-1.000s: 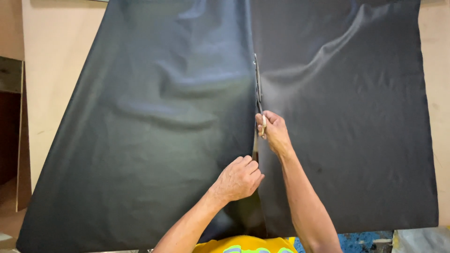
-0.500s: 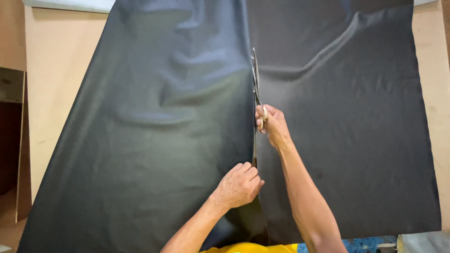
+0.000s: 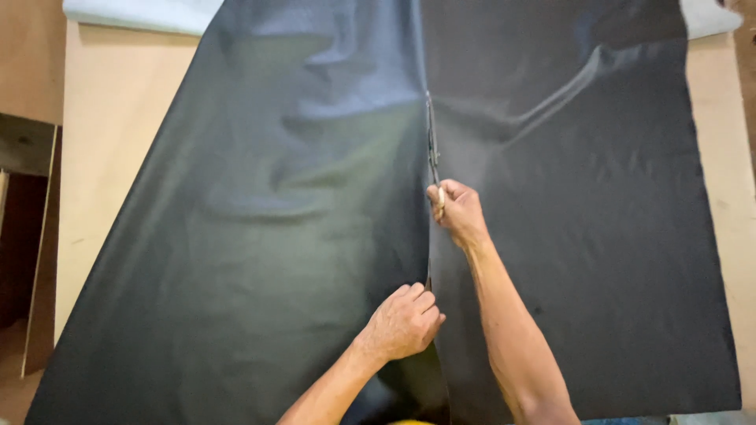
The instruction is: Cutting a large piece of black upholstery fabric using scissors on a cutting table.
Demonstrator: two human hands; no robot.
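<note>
A large sheet of black fabric (image 3: pixel 299 236) lies spread over a light wooden table (image 3: pixel 118 126). A straight cut runs up its middle from the near edge. My right hand (image 3: pixel 455 211) grips a pair of long scissors (image 3: pixel 432 145) whose blades point away from me along the cut line. My left hand (image 3: pixel 405 321) pinches the left cut edge of the fabric near the front. The part of the sheet right of the cut (image 3: pixel 598 236) lies flat with one long crease.
A pale sheet (image 3: pixel 142 14) lies across the far end of the table. The table's left edge drops to a dark gap and floor (image 3: pixel 20 236). Bare wood shows on the far right side (image 3: pixel 728 157).
My right hand and the scissors have moved a little farther up the fabric, lengthening the cut. My left hand has stayed on the cut edge near the front.
</note>
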